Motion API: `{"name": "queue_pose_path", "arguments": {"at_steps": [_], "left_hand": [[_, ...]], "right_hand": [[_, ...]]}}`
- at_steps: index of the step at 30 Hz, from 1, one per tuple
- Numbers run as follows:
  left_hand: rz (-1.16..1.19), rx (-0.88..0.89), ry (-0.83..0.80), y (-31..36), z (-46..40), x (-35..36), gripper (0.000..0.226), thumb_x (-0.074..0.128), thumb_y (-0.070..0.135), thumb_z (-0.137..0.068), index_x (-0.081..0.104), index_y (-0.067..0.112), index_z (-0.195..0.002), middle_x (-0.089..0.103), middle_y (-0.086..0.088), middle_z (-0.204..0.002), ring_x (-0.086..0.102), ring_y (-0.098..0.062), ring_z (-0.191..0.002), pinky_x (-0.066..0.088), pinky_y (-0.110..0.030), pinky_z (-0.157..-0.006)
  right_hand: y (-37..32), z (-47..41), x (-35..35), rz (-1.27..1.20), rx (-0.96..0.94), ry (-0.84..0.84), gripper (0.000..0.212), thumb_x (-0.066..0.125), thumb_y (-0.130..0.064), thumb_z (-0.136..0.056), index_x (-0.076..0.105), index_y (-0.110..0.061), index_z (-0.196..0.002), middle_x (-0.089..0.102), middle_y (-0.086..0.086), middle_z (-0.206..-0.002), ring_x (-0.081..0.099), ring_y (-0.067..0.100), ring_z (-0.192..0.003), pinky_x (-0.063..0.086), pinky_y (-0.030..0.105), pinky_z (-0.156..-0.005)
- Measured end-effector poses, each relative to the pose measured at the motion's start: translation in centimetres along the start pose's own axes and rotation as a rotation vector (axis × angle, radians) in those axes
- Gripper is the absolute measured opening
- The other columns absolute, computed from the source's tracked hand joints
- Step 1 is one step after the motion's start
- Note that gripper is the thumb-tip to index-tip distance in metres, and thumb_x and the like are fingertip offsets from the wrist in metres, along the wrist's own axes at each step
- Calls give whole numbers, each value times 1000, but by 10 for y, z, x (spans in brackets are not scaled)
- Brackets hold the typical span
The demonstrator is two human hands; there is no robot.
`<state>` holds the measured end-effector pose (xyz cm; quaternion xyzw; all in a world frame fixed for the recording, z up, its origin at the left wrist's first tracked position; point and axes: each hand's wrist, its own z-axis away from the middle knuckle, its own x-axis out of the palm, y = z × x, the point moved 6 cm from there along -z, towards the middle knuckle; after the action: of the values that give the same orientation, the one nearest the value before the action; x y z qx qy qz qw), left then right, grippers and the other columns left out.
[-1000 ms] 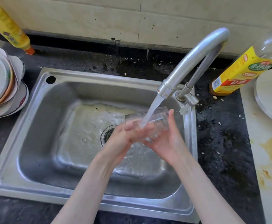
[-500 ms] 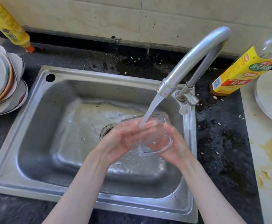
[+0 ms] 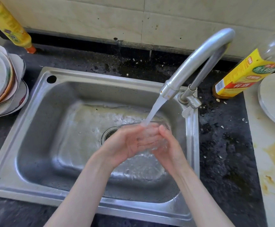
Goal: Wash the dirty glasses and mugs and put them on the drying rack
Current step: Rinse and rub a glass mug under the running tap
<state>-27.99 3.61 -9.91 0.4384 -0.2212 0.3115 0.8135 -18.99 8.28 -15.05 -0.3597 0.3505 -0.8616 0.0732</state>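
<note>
Both hands (image 3: 149,143) cupped round clear drinking glass (image 3: 151,136) under curved steel tap (image 3: 197,63) (wet, slippery), liable to drop into sink.

Single head-worn wide-angle view: looks forward and steeply down, close over the steel sink (image 3: 40,102); faucet (image 3: 198,59) at 1 o'clock, stacked plates (image 3: 1,82) at 9 o'clock, forearms entering from 6 o'clock.

A stack of plates (image 3: 1,81) is set left of the sink (image 3: 40,112), a bottle (image 3: 241,76) right of the tap (image 3: 198,59), behind it.
</note>
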Motion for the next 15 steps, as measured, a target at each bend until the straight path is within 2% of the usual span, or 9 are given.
{"name": "queue_pose_path", "arguments": {"at_steps": [2,4,6,8,9,10,12,13,15], "left_hand": [[-22,28,36,-2,0,-4,37,61,14,-80,65,2,-115,66,-16,-116,62,-28,-111,50,-36,-95],[-292,93,169,1,2,-12,27,66,8,-80,70,10,-106,71,-8,-107,65,-18,-105,48,-32,-94],[-611,176,272,6,4,-13,21,68,1,-80,72,16,-94,74,4,-93,68,-8,-93,48,-22,-86],[-810,229,276,6,4,-6,21,70,0,-77,72,18,-87,74,11,-83,68,-3,-83,49,-15,-79],[-807,229,261,5,4,-3,20,71,1,-77,72,17,-89,74,9,-82,69,-4,-82,50,-14,-77],[-689,197,235,4,4,-3,18,70,4,-78,71,15,-93,74,5,-85,69,-7,-84,51,-16,-77],[-213,54,117,1,6,-2,20,60,19,-83,70,11,-99,72,-9,-102,68,-19,-97,55,-26,-81],[12,4,61,0,8,0,26,53,25,-85,72,9,-95,69,-14,-109,66,-24,-102,55,-31,-85],[245,-12,40,-3,8,0,34,47,23,-85,75,4,-86,67,-19,-111,67,-26,-101,54,-34,-88]], "right_hand": [[-5,-2,-1,4,19,73,80,74,-51,-71,49,4,-124,56,23,-117,54,31,-108,40,43,-93],[-4,0,-2,-55,111,137,77,68,-52,-73,49,1,-125,61,18,-113,56,29,-110,41,42,-98],[2,1,0,-215,224,168,73,60,-52,-77,54,5,-121,64,21,-114,57,30,-110,41,40,-101],[3,0,-1,-296,236,193,65,59,-47,-79,60,10,-110,65,25,-112,63,31,-101,50,35,-92],[1,0,-3,-271,198,187,58,57,-45,-81,64,9,-101,67,24,-104,66,31,-93,54,34,-83],[-2,0,-5,-218,141,168,54,55,-43,-84,65,9,-97,67,25,-99,66,31,-90,54,35,-80],[-8,1,-6,-112,29,111,60,59,-40,-87,56,15,-113,58,34,-113,59,38,-102,47,41,-88],[-10,1,-7,-91,3,70,69,66,-39,-83,47,14,-123,53,36,-121,55,39,-108,45,43,-91],[-16,1,-12,-61,-12,26,85,79,-40,-71,41,8,-131,55,30,-121,57,35,-105,47,41,-88]]}}
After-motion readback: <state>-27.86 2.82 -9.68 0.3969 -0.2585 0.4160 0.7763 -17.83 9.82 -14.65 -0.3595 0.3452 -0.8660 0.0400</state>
